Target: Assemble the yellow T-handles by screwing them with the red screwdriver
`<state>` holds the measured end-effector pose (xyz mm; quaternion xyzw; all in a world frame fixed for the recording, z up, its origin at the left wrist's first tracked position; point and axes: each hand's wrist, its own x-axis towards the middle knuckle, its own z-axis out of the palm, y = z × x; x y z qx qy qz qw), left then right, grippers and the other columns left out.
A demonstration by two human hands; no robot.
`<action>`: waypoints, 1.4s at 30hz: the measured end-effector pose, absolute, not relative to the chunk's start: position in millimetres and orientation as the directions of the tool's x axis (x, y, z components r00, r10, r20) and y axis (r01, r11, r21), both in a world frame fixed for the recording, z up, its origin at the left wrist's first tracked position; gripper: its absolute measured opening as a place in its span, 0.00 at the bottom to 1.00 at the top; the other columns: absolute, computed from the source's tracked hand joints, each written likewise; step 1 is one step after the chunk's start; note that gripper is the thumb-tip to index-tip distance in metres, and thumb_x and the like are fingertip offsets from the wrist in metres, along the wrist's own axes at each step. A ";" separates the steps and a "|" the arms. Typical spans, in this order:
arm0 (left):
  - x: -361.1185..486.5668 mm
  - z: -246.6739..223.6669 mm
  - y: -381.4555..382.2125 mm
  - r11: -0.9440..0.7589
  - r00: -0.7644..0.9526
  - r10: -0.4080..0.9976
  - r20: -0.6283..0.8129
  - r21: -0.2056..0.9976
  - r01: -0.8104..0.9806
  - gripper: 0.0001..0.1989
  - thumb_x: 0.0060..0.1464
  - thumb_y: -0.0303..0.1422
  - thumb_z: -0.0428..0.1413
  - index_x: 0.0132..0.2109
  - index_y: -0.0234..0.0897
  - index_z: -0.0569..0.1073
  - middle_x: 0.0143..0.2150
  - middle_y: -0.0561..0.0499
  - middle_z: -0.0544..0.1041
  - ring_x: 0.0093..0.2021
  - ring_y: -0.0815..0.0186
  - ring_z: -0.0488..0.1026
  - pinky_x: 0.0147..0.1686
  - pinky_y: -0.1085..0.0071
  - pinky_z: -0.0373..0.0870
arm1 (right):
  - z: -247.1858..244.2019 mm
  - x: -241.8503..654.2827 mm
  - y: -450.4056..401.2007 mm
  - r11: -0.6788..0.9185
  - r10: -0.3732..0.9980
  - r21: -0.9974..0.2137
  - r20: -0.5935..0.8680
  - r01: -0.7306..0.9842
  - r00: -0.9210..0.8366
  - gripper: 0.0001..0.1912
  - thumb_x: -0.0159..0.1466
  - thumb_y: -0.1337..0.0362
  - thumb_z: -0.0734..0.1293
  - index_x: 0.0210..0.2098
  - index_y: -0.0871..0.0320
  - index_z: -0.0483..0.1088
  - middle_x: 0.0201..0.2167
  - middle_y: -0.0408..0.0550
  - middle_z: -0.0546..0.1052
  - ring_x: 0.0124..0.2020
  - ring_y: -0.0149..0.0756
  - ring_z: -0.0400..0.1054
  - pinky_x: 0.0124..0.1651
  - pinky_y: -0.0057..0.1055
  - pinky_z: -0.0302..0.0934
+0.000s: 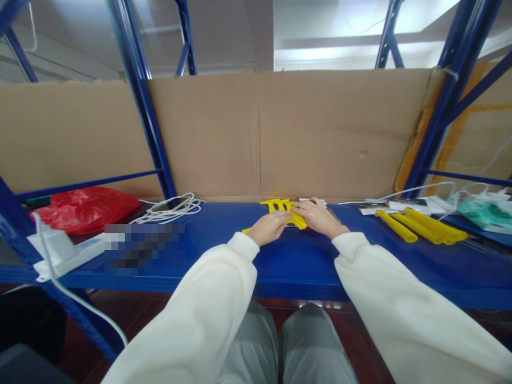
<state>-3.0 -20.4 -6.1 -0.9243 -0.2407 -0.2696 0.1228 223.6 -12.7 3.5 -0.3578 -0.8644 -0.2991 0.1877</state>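
Left hand (270,228) and right hand (319,216) touch yellow pieces (298,218), grip unclear, cardboard (208,133) walling the shelf's (216,245) back edge, tubes (426,227) lying rightward.

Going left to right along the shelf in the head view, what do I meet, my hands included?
Red bag, white cable coil, left hand, right hand, yellow tubes, green packet.

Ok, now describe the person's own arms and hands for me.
The left hand and right hand are bare, with no gloves. The left sleeve and right sleeve are long, loose and off-white, gathering into snug cuffs of the same colour at the wrists. No print or marking shows on them.
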 end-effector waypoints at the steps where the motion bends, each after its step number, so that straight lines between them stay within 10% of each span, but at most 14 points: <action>1: -3.0 -5.6 -21.3 -0.854 0.740 0.380 0.554 -0.097 0.511 0.16 0.62 0.25 0.50 0.53 0.37 0.76 0.58 0.43 0.77 0.59 0.61 0.74 0.62 0.60 0.69 | 3.9 223.9 -12.9 0.571 0.506 0.380 0.535 0.728 -0.676 0.22 0.68 0.73 0.58 0.57 0.55 0.73 0.55 0.57 0.78 0.55 0.45 0.69 0.56 0.44 0.53; 9: -3.4 -6.9 -20.0 -0.846 0.737 0.395 0.548 -0.096 0.524 0.17 0.63 0.25 0.50 0.54 0.39 0.77 0.58 0.44 0.77 0.58 0.61 0.74 0.62 0.60 0.69 | 4.6 225.2 -12.9 0.614 0.523 0.175 0.641 0.770 -0.562 0.16 0.67 0.71 0.59 0.45 0.56 0.77 0.48 0.56 0.81 0.52 0.44 0.72 0.56 0.43 0.56; 14: -6.4 -5.6 -14.7 -0.769 0.617 0.491 0.615 -0.026 0.638 0.18 0.61 0.24 0.50 0.54 0.37 0.77 0.57 0.42 0.77 0.57 0.59 0.75 0.61 0.59 0.70 | 0.6 234.5 0.7 0.404 0.734 -0.422 0.679 0.812 -0.012 0.10 0.68 0.65 0.61 0.39 0.59 0.74 0.36 0.55 0.82 0.38 0.42 0.76 0.45 0.37 0.65; 19: -18.2 -3.6 -8.9 -0.651 0.411 0.601 0.686 0.121 0.749 0.21 0.57 0.21 0.52 0.54 0.38 0.78 0.56 0.44 0.77 0.56 0.58 0.75 0.60 0.60 0.71 | -1.3 234.6 17.5 0.094 0.914 -0.857 0.276 0.507 0.298 0.05 0.60 0.69 0.69 0.37 0.60 0.71 0.17 0.44 0.75 0.20 0.34 0.69 0.27 0.27 0.63; 26: -22.6 -4.7 -7.5 -0.625 0.316 0.626 0.713 0.217 0.750 0.21 0.57 0.21 0.52 0.53 0.40 0.78 0.55 0.47 0.78 0.54 0.61 0.76 0.59 0.65 0.72 | 3.4 222.9 35.9 -0.063 0.942 -0.812 0.145 0.580 0.304 0.13 0.56 0.74 0.68 0.19 0.58 0.66 0.13 0.44 0.71 0.16 0.30 0.62 0.21 0.26 0.56; 42: -18.8 -8.0 -3.4 -0.719 0.452 0.609 0.652 0.213 0.661 0.18 0.54 0.23 0.55 0.50 0.40 0.80 0.54 0.46 0.80 0.54 0.60 0.77 0.61 0.62 0.69 | 9.2 214.7 18.8 -0.075 0.969 -0.343 0.197 0.936 0.150 0.11 0.61 0.67 0.64 0.36 0.54 0.80 0.39 0.52 0.82 0.49 0.50 0.74 0.55 0.47 0.59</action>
